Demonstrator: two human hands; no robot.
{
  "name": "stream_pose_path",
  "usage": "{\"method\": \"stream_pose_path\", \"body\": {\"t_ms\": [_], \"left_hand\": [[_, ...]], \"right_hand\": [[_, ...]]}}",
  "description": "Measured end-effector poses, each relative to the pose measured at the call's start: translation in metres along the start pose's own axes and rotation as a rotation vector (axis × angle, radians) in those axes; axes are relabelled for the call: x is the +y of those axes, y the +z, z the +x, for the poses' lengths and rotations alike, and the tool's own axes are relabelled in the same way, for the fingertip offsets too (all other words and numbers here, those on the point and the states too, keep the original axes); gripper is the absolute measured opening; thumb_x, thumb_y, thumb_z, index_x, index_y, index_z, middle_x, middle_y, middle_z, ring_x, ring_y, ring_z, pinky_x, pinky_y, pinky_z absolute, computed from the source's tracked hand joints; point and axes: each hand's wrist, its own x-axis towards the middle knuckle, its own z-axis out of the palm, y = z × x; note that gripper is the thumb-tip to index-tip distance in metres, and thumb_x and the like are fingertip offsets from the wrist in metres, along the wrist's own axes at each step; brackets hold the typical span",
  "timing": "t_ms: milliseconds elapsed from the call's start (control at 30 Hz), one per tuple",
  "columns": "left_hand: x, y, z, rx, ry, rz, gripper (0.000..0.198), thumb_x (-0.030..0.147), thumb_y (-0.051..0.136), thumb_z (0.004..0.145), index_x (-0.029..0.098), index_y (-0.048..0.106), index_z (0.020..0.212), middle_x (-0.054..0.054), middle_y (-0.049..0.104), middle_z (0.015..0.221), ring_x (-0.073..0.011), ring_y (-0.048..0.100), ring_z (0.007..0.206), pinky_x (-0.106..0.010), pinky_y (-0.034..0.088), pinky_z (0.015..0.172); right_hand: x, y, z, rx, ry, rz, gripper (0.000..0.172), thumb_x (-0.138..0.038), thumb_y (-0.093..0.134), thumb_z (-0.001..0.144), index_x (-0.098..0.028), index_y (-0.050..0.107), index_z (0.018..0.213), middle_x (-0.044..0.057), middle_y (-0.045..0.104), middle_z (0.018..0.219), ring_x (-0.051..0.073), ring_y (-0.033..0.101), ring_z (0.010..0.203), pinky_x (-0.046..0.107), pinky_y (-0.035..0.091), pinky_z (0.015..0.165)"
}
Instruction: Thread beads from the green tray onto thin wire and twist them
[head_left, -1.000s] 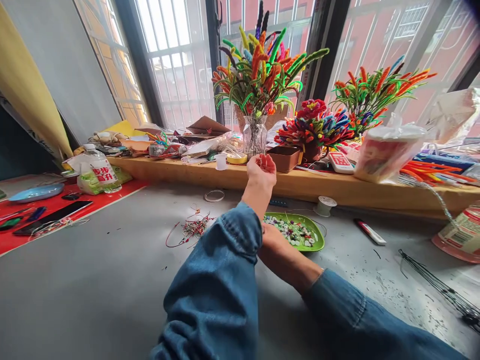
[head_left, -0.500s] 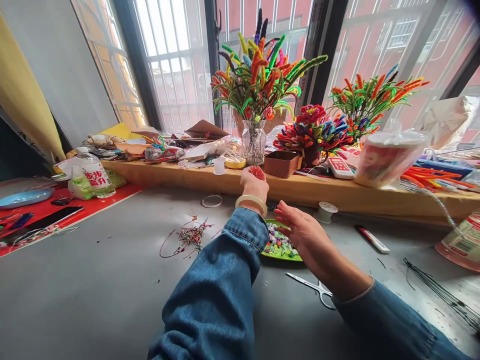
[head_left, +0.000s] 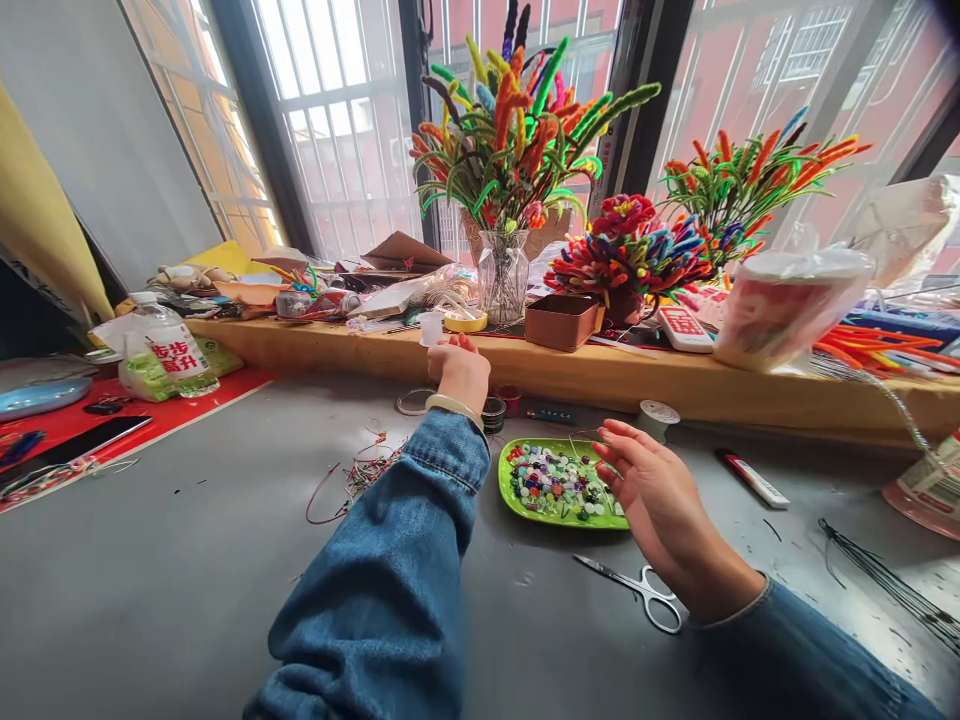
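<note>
My left hand (head_left: 459, 368) is raised above the grey table (head_left: 187, 560), seen from the back with the fingers curled into a fist; what they hold is hidden. A pale bangle sits on that wrist. My right hand (head_left: 651, 488) hovers with fingers spread at the right edge of a green tray (head_left: 505, 474) filled with several coloured beads. A pair of scissors (head_left: 636, 588) lies on the table just below my right wrist. Both arms wear blue denim sleeves.
A wooden ledge (head_left: 615, 378) carries a glass vase (head_left: 504, 275) of pipe-cleaner flowers, a brown box (head_left: 559, 322) and clutter. On the table lie wire scraps (head_left: 358, 468), small tape rolls (head_left: 493, 413), a thread spool (head_left: 653, 415), a white tube (head_left: 752, 478), black wires (head_left: 885, 580) and, far left, a bottle (head_left: 169, 350).
My left hand dropped lower and moved left, uncovering the tray. My right hand came out from behind the left arm, then slid right and down beside the tray.
</note>
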Motion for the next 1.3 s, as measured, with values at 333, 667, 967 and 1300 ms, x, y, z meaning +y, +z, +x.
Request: {"method": "stream_pose_path", "body": {"t_ms": [333, 667, 967, 1300], "left_hand": [[-0.030, -0.046, -0.112, -0.387, -0.463, 0.472, 0.013, 0.013, 0.063, 0.060, 0.008, 0.062, 0.072, -0.006, 0.058, 0.063, -0.0100, 0.051, 0.047, -0.021, 0.038, 0.041], [-0.021, -0.093, -0.144, -0.792, -0.497, 0.961, 0.010, 0.019, 0.060, 0.063, 0.014, 0.061, 0.071, -0.001, 0.053, 0.069, -0.0058, 0.050, 0.060, -0.017, 0.043, 0.059], [-0.018, -0.092, -0.142, -0.807, -0.554, 0.932, 0.014, 0.019, 0.052, 0.067, 0.013, 0.062, 0.076, -0.003, 0.053, 0.065, -0.0077, 0.050, 0.060, -0.018, 0.044, 0.059], [-0.026, -0.095, -0.142, -0.817, -0.614, 1.023, 0.009, 0.023, 0.056, 0.063, 0.014, 0.054, 0.063, 0.000, 0.052, 0.065, -0.0068, 0.047, 0.055, -0.019, 0.041, 0.052]], "right_hand": [[-0.019, -0.019, -0.006, -0.192, -0.272, -0.418, 0.028, -0.028, 0.050, 0.074, -0.019, 0.053, 0.100, -0.002, 0.050, 0.059, 0.011, 0.048, 0.055, 0.023, 0.038, 0.049], [-0.018, -0.037, -0.021, -0.540, -0.412, -0.737, 0.022, -0.023, 0.043, 0.078, -0.020, 0.060, 0.092, 0.002, 0.063, 0.087, 0.015, 0.056, 0.079, 0.027, 0.044, 0.071], [-0.019, -0.038, -0.025, -0.467, -0.656, -0.926, 0.014, -0.023, 0.046, 0.078, -0.021, 0.059, 0.081, -0.001, 0.062, 0.075, 0.011, 0.054, 0.066, 0.023, 0.041, 0.061], [-0.006, -0.042, -0.030, -0.490, -0.854, -1.158, 0.014, -0.020, 0.041, 0.082, -0.019, 0.054, 0.082, -0.001, 0.057, 0.069, 0.010, 0.050, 0.062, 0.022, 0.036, 0.057]]}}
